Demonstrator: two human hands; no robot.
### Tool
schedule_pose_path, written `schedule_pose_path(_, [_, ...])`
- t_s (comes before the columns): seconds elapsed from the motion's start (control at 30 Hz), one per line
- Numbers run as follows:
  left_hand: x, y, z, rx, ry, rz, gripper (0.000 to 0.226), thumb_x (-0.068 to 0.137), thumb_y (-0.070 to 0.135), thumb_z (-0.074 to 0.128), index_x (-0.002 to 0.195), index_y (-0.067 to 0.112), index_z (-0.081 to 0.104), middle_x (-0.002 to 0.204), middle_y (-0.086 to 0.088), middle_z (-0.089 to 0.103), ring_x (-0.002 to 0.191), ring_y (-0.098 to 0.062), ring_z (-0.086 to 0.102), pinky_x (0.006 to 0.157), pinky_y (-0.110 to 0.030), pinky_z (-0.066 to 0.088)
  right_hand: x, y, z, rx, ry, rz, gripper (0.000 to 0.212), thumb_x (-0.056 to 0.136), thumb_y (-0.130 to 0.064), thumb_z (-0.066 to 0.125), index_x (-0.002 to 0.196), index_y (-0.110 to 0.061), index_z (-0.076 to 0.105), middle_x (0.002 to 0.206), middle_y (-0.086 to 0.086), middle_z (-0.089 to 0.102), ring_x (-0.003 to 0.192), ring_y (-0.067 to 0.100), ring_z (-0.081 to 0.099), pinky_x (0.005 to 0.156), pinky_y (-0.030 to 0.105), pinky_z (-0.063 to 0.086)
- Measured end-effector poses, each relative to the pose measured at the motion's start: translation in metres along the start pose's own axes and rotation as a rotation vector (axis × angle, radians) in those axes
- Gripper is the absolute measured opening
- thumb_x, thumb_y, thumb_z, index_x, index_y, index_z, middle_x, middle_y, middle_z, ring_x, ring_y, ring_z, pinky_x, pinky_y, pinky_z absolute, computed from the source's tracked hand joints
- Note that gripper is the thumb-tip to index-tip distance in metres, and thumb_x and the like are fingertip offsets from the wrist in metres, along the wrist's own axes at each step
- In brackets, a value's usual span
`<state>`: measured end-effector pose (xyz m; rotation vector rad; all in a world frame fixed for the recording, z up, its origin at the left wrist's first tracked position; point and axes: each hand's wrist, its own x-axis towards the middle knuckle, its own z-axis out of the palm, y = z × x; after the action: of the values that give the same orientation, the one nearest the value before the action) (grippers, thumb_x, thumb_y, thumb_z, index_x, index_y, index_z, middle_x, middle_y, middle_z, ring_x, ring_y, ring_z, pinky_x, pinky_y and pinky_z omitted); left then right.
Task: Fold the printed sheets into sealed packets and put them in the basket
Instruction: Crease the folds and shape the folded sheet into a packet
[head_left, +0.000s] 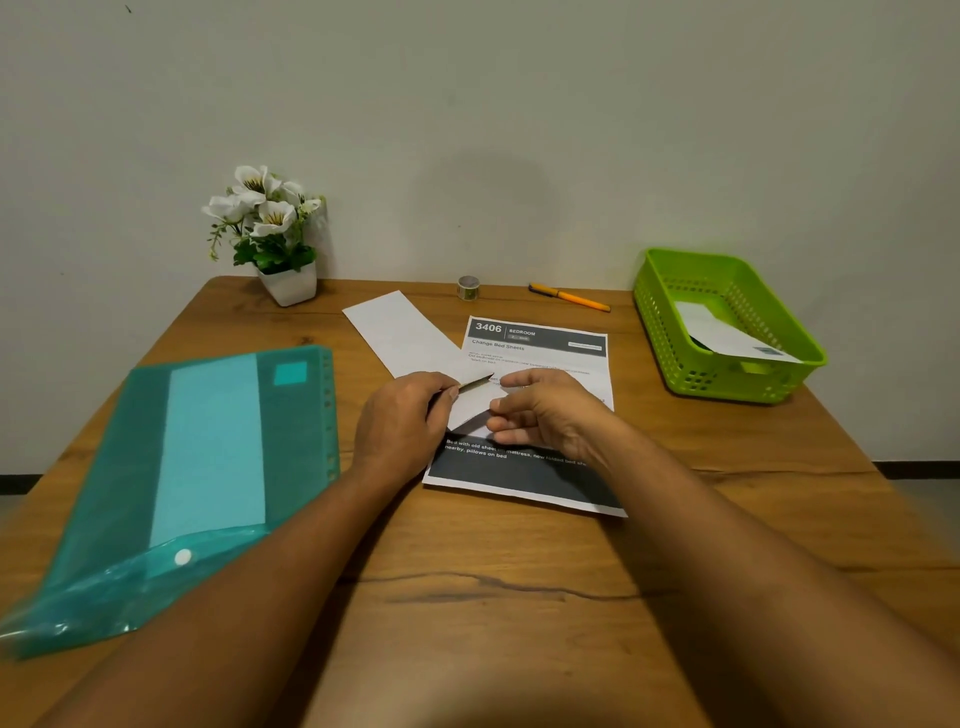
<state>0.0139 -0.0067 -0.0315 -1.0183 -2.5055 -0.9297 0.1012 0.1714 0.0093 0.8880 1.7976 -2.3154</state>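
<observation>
A folded white sheet (402, 332) lies as a long strip slanting from the table's back toward me. My left hand (402, 421) pinches its raised near end, where a flap stands edge-on. My right hand (545, 410) meets it from the right, fingertips on the same flap. Under both hands a printed sheet (540, 345) headed "3406 Bedroom" lies flat, its dark bottom band toward me. The green basket (670, 332) stands at the right with one folded white packet (727, 332) in it.
A teal plastic folder (208, 457) covers the table's left side. Along the back edge stand a white pot of flowers (288, 283), a small tape roll (468, 287) and an orange pen (569, 297). A wall rises behind the table.
</observation>
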Motion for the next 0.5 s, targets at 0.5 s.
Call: schedule_pose_path(0.5, [-0.002, 0.001, -0.001, -0.028, -0.014, 0.088, 0.019, 0.100, 0.027, 0.063, 0.111, 0.018, 0.077, 0.103, 0.002, 0.077, 0.087, -0.013, 0.067, 0.070, -0.031, 0.055, 0.018, 0.008, 0.021, -0.042, 0.134, -0.122, 0.046, 0.088, 0.014, 0.066, 0.129, -0.001, 0.050, 0.091, 0.028, 0.071, 0.058, 0.023, 0.067, 0.049, 0.030, 0.057])
